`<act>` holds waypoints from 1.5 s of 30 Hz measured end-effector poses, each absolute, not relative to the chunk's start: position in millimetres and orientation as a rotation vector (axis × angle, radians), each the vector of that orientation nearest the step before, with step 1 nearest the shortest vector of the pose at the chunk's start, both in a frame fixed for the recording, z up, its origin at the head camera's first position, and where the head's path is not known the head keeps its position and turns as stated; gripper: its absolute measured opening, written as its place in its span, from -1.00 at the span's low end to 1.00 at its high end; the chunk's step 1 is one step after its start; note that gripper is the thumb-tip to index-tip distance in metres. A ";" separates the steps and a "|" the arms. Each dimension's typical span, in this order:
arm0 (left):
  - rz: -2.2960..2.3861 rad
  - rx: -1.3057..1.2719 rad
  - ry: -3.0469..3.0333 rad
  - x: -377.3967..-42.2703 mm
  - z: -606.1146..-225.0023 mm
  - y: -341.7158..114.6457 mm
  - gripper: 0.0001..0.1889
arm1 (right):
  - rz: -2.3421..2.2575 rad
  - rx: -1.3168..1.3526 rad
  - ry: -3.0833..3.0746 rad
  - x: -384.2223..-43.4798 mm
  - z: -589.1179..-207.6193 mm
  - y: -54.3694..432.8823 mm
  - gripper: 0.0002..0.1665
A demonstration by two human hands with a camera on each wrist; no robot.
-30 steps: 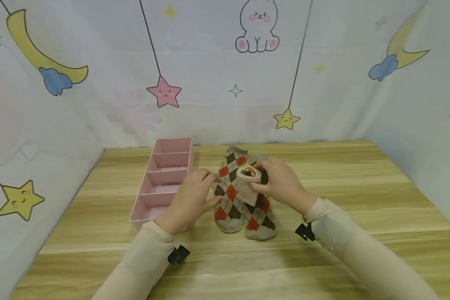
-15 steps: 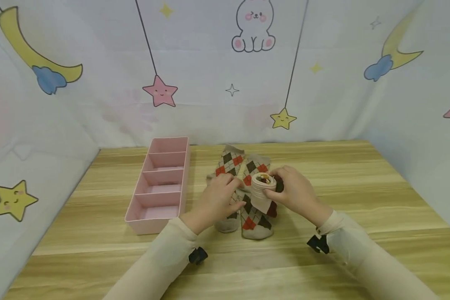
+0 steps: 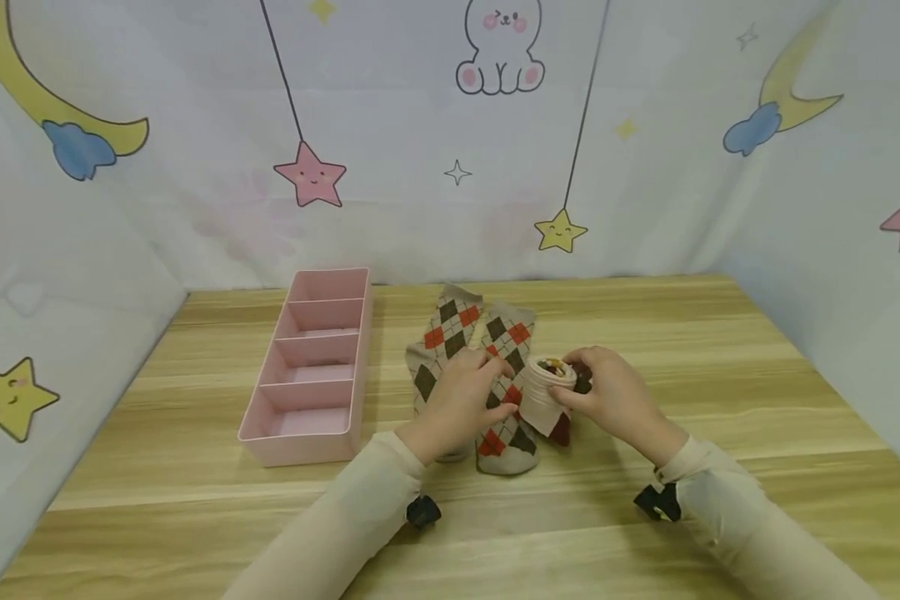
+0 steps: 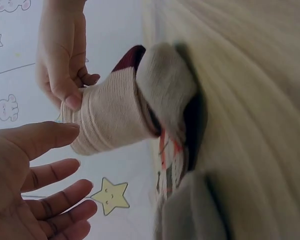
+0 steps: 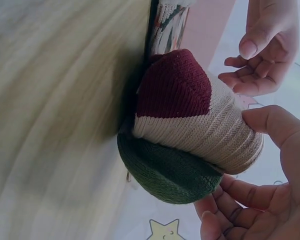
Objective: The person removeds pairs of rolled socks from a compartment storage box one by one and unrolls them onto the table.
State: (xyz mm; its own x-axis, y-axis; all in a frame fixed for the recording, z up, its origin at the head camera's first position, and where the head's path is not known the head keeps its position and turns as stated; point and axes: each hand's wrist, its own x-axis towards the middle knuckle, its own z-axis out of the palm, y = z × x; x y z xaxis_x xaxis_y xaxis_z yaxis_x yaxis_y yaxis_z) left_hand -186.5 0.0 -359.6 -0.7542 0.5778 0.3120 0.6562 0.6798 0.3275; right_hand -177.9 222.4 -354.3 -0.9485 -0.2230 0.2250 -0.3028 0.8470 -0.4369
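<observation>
My right hand (image 3: 621, 402) pinches a bundle of rolled-up socks (image 3: 543, 396) between thumb and fingers, right beside the argyle socks. Close up in the right wrist view, the bundle is cream ribbed knit with a maroon part (image 5: 172, 87) and a dark green part (image 5: 167, 170). My left hand (image 3: 461, 402) is over two flat beige argyle socks with red and dark diamonds, a left one (image 3: 450, 321) and a right one (image 3: 510, 454). It hides part of both. Its fingers are spread and hold nothing in the left wrist view, the thumb near the bundle.
A pink box (image 3: 300, 450) with several compartments stands left of the socks on the wood-grain table (image 3: 682, 333). Behind the table hangs a white cloth (image 3: 405, 233) printed with stars, moons and a bear.
My right hand has carried the rolled socks rightward and nearer, off the top of the right argyle sock. My left hand has moved right, from beside the box to over the argyle socks.
</observation>
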 end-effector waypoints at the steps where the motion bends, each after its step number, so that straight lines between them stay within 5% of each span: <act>1: -0.630 -1.009 -2.718 -186.1 -360.1 3.3 -0.63 | 0.725 0.403 -2.863 -177.3 -354.5 223.9 -0.53; 19: -0.449 -0.915 -2.720 -184.4 -372.7 51.6 -0.52 | 0.828 0.236 -2.958 -178.2 -359.1 249.9 -0.45; 35: -0.604 -0.952 -2.726 -198.7 -380.3 63.6 -0.53 | 0.832 0.391 -2.930 -191.6 -361.6 267.2 -0.33; 45: -0.634 -0.994 -2.727 -205.8 -378.7 64.8 -0.58 | 0.567 0.798 -2.627 -201.7 -363.9 274.2 -0.73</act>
